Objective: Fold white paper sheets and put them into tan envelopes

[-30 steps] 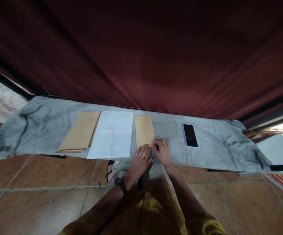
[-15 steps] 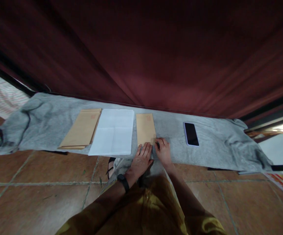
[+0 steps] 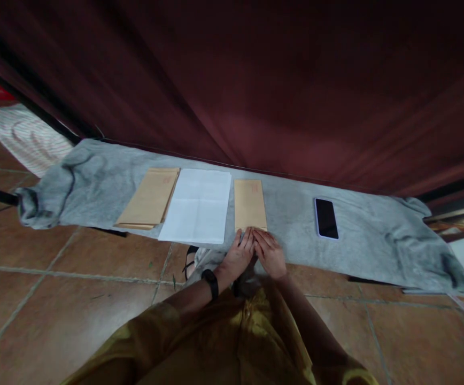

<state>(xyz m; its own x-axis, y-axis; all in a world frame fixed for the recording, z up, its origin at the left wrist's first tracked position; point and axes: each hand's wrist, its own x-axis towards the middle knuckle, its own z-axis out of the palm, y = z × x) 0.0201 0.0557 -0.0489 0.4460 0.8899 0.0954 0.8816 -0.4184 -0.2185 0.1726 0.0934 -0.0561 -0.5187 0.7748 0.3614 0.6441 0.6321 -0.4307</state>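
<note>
Against both hands [image 3: 239,259] [image 3: 271,259], brown envelope [image 3: 250,206]; long axis fore-and-aft, printed end farthest.

Head view: worn above person's torso [image 3: 219,342], facing forward and steeply down; left hand [image 3: 238,256] and right hand [image 3: 271,256] near, below centre; cloth-covered surface [image 3: 292,214] crosses mid-frame.

Tiled floor [image 3: 107,315] and red curtain [image 3: 256,91] suggest a home.

Envelope [image 3: 250,204] between paper [image 3: 196,206] and phone [image 3: 326,218]
</note>
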